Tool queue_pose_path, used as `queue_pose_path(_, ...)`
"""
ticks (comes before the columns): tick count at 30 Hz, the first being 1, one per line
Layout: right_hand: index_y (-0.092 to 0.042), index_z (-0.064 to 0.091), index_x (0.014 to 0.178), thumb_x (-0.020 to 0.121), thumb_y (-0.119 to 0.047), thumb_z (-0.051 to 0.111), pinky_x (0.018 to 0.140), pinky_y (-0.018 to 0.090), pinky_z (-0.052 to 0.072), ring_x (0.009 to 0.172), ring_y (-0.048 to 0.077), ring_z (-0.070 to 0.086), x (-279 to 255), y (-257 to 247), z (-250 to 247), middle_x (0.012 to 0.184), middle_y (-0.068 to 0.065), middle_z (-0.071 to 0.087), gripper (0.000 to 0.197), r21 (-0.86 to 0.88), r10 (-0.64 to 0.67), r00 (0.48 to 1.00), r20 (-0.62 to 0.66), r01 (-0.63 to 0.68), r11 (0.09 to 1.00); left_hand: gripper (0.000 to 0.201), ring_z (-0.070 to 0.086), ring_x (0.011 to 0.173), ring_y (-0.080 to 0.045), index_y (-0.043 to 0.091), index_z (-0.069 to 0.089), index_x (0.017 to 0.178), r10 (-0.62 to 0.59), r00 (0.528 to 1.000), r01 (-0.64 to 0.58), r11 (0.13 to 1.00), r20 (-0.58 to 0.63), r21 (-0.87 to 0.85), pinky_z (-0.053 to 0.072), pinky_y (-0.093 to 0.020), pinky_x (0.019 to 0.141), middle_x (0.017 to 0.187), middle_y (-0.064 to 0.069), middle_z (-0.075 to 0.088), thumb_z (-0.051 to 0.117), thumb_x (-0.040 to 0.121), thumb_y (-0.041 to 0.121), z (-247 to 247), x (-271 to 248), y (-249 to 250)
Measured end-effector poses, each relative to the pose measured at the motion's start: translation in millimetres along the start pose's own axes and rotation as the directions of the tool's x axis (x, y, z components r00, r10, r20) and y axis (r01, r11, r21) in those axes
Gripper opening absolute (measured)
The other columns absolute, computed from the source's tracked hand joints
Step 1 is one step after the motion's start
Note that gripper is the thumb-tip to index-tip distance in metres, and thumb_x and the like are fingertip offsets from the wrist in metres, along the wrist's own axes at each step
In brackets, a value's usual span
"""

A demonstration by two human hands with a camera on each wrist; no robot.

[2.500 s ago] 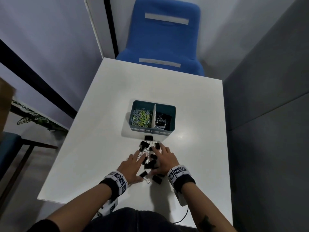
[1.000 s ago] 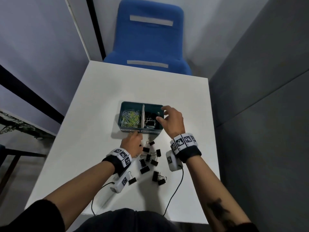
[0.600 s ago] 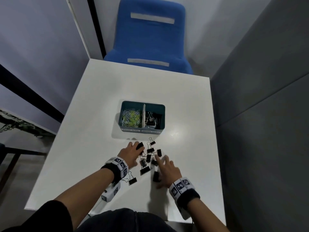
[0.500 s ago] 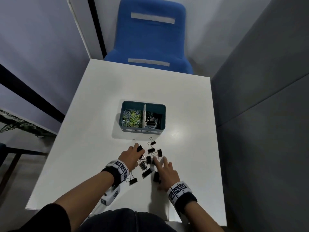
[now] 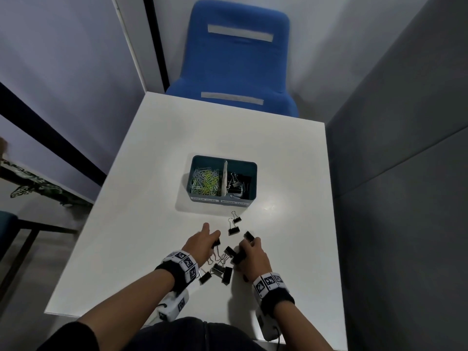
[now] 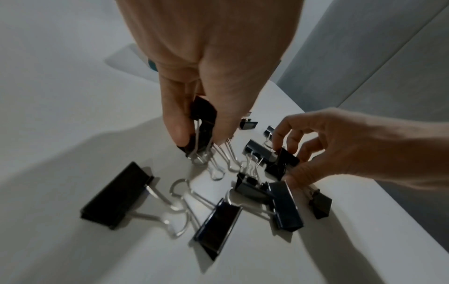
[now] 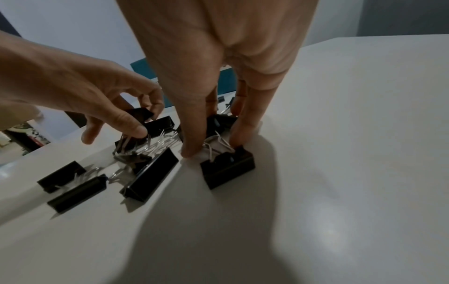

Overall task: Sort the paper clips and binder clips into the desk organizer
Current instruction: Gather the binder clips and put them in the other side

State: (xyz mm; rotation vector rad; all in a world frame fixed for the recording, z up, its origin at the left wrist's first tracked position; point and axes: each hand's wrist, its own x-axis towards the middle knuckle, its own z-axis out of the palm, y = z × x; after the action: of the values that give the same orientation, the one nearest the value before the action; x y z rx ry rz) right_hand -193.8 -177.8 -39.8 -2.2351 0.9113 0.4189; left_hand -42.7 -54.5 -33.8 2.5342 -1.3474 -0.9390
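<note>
Left wrist view: left hand [image 6: 206, 63] and right hand [image 6: 340, 146] each pinching a binder clip [image 6: 203, 124].

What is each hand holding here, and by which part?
Left hand pinches a black metal binder clip by its body. Right hand pinches another black binder clip, seemingly by its body.

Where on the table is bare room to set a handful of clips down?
Bare table lies left of the organizer, right of it toward the grey wall, and behind it toward the blue chair. It is crowded in front, where binder clips lie between the left hand and right hand.
</note>
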Motion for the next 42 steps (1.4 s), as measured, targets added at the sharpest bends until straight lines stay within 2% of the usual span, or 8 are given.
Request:
queue_pose_path(9,-0.016,0.056,0.094,0.083,-0.023,0.06,0.065,0.033,0.044,0.078,0.033,0.058,-1,21,-3,0.097,0.004,0.05,0.014,0.006,-0.019,0.993,-0.115,0.02,1.0,0.012,0.056,0.075,-0.013,0.019,0.049,0.086,0.072,0.967,-0.117,0.978,-0.243,-0.172,0.048,-0.022,0.066,0.09,0.005,0.055,0.059,0.092,0.017,-63,12,34)
queue_pose_path(14,-0.02,0.049,0.093,0.085,-0.037,0.058,0.062,0.034,0.043,0.071,0.025,0.051,-4,18,-16,0.086,-0.001,0.052,0.02,0.005,-0.008,0.981,-0.192,0.009,1.0,0.019,0.062,0.086,-0.013,0.014,0.06,0.107,0.047,0.897,-0.202,0.928,-0.44,-0.312,0.047,-0.018,0.07,0.102,0.002,0.064,0.066,0.089,0.02,-133,41,64)
queue_pose_path(20,-0.024,0.044,0.096,0.082,-0.012,0.062,0.054,0.027,0.044,0.063,0.014,0.056,-1,-17,-74,0.074,-0.007,0.058,0.026,0.159,-0.072,0.958,-0.278,0.12,0.98,0.025,0.061,0.089,-0.013,0.018,0.06,0.114,0.038,0.866,-0.157,0.968,-0.499,-0.198,0.049,-0.028,0.072,0.108,0.008,0.062,0.065,0.09,0.02,-148,43,54)
queue_pose_path(24,-0.022,0.047,0.098,0.083,-0.008,0.062,0.06,0.032,0.051,0.068,0.016,0.059,20,-54,-121,0.079,-0.002,0.061,0.026,0.191,-0.155,0.881,-0.448,0.264,0.945,0.01,0.067,0.073,-0.01,0.018,0.065,0.097,0.073,0.924,-0.135,0.981,-0.376,-0.141,0.05,-0.018,0.061,0.089,0.003,0.068,0.057,0.094,0.015,-104,24,29)
queue_pose_path(29,-0.027,0.047,0.116,0.085,-0.028,0.068,0.063,0.02,0.046,0.074,0.011,0.06,34,-76,-143,0.098,-0.007,0.057,0.038,0.197,-0.176,0.817,-0.549,0.331,0.923,0.03,0.061,0.1,-0.018,0.023,0.053,0.119,-0.022,0.995,0.024,1.0,-0.098,0.017,0.048,-0.033,0.08,0.12,0.002,0.061,0.056,0.091,0.035,-54,-5,-14)
queue_pose_path(32,-0.028,0.048,0.117,0.086,-0.04,0.064,0.063,0.025,0.043,0.077,0.013,0.061,30,-58,-123,0.104,-0.005,0.058,0.037,0.095,-0.171,0.863,-0.476,0.244,0.965,0.066,0.055,0.11,-0.022,0.021,0.037,0.133,-0.085,0.994,0.077,0.991,0.075,0.106,0.045,-0.036,0.079,0.128,-0.001,0.046,0.061,0.083,0.058,-31,-25,-34)
queue_pose_path(36,-0.032,0.033,0.14,0.075,-0.05,0.072,0.087,0.042,0.05,0.123,0.024,0.044,21,-8,-75,0.145,0.001,0.036,0.077,-0.164,-0.094,0.993,-0.069,0.081,0.983,0.11,0.046,0.121,-0.026,0.02,0.012,0.15,-0.109,0.972,0.085,0.989,0.207,0.122,0.045,-0.038,0.088,0.145,-0.009,0.024,0.073,0.068,0.062,-3,-46,-49)
queue_pose_path(42,-0.038,0.009,0.148,0.059,-0.041,0.086,0.088,0.042,0.052,0.131,0.03,0.028,2,22,-30,0.157,-0.001,0.006,0.118,-0.459,-0.136,0.96,0.243,0.237,0.856,0.127,0.046,0.122,-0.03,0.031,-0.015,0.15,0.031,0.979,-0.044,0.997,0.203,0.062,0.049,-0.039,0.093,0.154,-0.012,0.006,0.082,0.067,0.036,19,-53,-33)
